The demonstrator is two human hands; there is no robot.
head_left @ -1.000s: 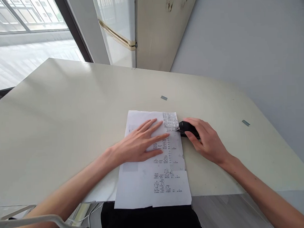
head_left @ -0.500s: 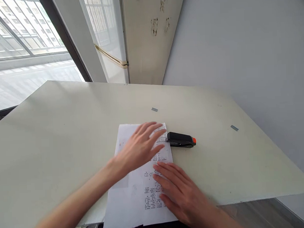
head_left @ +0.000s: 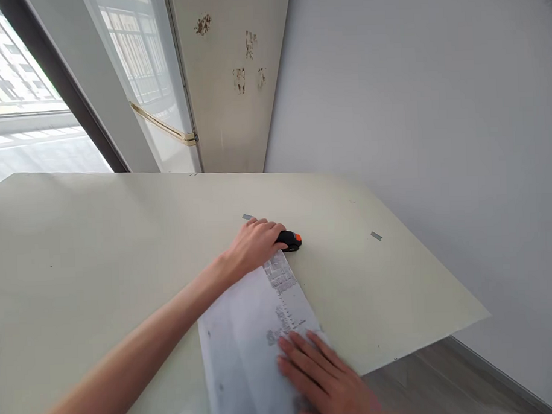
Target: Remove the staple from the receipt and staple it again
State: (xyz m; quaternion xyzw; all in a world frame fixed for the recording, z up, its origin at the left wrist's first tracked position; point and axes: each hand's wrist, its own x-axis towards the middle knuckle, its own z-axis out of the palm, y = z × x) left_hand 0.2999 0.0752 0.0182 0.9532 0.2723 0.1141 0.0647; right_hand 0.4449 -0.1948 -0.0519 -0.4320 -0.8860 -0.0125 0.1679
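A black stapler (head_left: 290,241) with an orange-red end lies at the top edge of the printed paper (head_left: 244,335). My left hand (head_left: 258,241) is closed over the stapler's near part, so only its right end shows. My right hand (head_left: 325,374) lies flat on the lower right of the paper, fingers stretched out and slightly blurred. Dense print runs down the right side of the sheet. Whether several sheets lie stacked I cannot tell. The paper's lower end runs out of view.
The pale table (head_left: 123,236) has angled corners and two grey tape strips, one (head_left: 376,235) to the right. Behind it stands a cream refrigerator (head_left: 232,124) with worn patches. A grey wall (head_left: 412,105) runs along the right side. Wooden floor (head_left: 418,377) shows at lower right.
My left hand has gone from hovering open above the paper to holding the stapler. The paper now lies slanted. My right hand has stayed on it, and the view has turned right.
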